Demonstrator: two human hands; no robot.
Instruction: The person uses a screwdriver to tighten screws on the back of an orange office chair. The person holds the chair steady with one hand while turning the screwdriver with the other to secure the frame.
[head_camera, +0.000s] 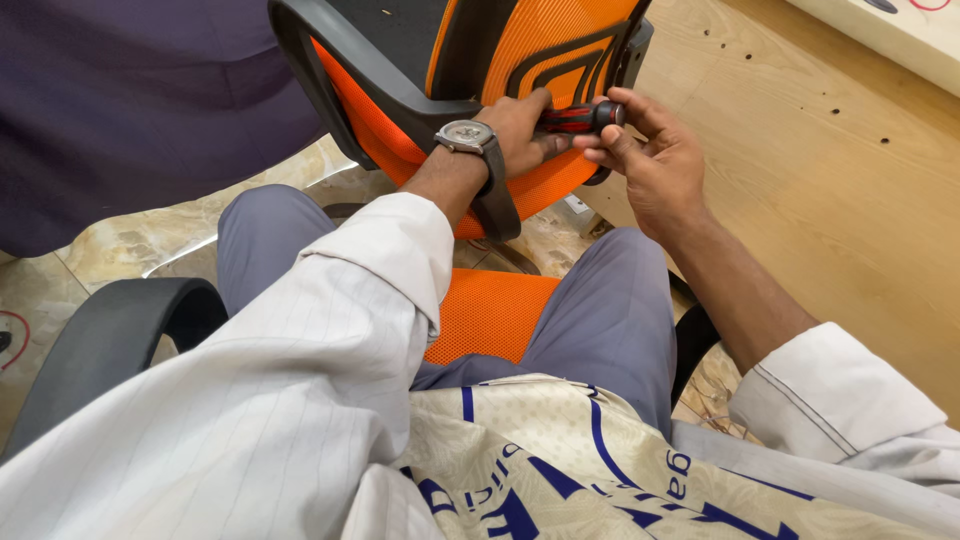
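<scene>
Marbled beige floor tiles and a pale wooden board with small dark holes (820, 170) lie behind a tipped orange mesh office chair with a black plastic frame (480, 70). Against its backrest both hands meet on a screwdriver with a red-and-black ribbed handle (575, 118). The left hand (520, 135), with a steel wristwatch on a dark strap (465, 135), wraps its fingers around the handle's near end, closed on it from below. The right hand (655, 165) pinches the far end cap between thumb and fingertips. The handle's long axis runs roughly level from left to right, spanning the two grips; the blade is hidden behind the left fingers, so I cannot tell what it meets. Both hands touch the tool equally closely. No container is in view. Below the wrists, grey trousers (600, 320) straddle a second orange seat (490, 315).
</scene>
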